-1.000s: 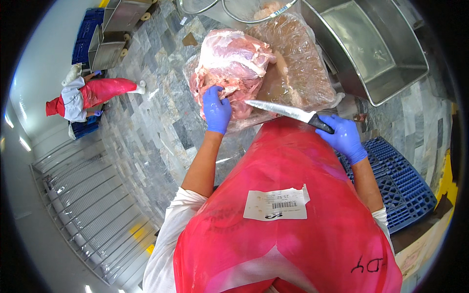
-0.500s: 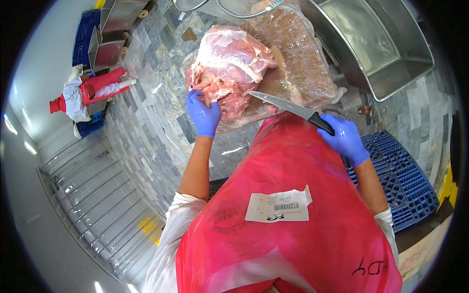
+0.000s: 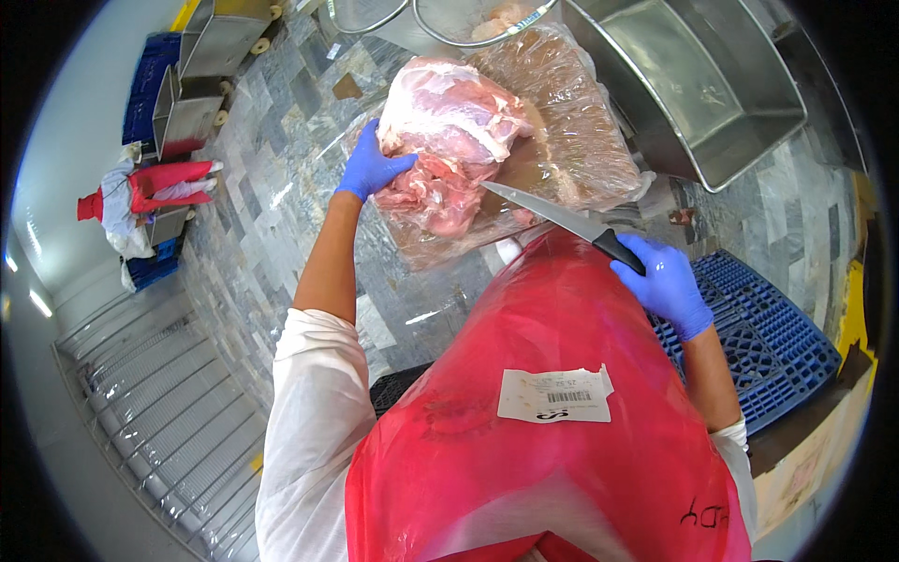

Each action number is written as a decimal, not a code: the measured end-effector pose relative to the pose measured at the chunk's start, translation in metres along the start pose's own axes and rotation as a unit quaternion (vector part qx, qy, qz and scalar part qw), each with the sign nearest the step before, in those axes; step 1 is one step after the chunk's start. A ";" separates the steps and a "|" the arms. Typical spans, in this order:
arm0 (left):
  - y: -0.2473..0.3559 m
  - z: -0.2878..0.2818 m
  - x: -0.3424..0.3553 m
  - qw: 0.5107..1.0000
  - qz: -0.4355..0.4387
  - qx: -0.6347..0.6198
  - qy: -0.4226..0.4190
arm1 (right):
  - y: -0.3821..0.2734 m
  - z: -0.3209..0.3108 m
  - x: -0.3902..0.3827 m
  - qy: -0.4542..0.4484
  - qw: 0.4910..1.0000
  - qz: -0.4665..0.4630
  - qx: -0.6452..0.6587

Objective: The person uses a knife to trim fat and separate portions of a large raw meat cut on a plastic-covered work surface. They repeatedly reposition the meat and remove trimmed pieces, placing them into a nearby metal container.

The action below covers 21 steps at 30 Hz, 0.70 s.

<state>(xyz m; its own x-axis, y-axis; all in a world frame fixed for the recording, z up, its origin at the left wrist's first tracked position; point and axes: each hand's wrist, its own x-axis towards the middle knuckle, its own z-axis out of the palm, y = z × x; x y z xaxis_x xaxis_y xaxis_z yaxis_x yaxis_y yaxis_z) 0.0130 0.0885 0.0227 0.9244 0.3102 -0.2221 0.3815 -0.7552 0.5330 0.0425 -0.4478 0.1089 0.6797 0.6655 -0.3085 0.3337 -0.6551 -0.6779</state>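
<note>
A large raw cut of meat (image 3: 449, 108), pale pink with white fat on top and ragged along its near side, lies on a brown board (image 3: 581, 140) wrapped in clear plastic. At the meat's left edge, my blue-gloved left hand (image 3: 370, 171) grips it, thumb over the near flesh and fingers along the far left side. My right hand (image 3: 670, 286), gloved in blue too, is closed around the black handle of a long-bladed knife (image 3: 552, 212). The blade points up and left, its tip beside the meat's ragged right side.
A deep metal tub (image 3: 693, 84) stands at the far right. Blue plastic pallets (image 3: 758, 328) lie beyond my right arm. Two metal hoops (image 3: 468, 37) show at the top edge. Far left, another person (image 3: 140, 201) in red and white stands near metal bins (image 3: 187, 108).
My left hand has moved up and outward along the meat's left edge, with its thumb now pointing across the flesh. The knife stays near the same spot by the meat. The whole view has shifted slightly.
</note>
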 end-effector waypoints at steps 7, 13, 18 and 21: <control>0.011 0.029 -0.035 0.994 0.002 0.042 0.104 | -0.037 0.011 -0.023 0.005 0.997 0.047 0.066; 0.028 0.061 -0.070 0.982 -0.124 0.025 0.137 | -0.066 -0.002 0.004 0.000 0.998 0.055 -0.023; 0.049 0.072 -0.070 0.960 -0.173 0.079 0.203 | -0.099 -0.073 0.050 -0.040 0.981 0.000 -0.189; 0.046 0.052 -0.032 0.960 -0.104 0.015 0.259 | -0.126 -0.101 0.082 -0.102 0.962 0.001 -0.254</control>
<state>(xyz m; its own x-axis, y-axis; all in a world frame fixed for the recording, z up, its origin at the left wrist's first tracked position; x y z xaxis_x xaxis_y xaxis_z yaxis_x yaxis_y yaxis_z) 0.0009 0.0144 0.0121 0.7078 0.6963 0.1194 0.5652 -0.6595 0.4955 0.1222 -0.3470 0.2360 0.5559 0.6862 -0.4692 0.6442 -0.7123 -0.2787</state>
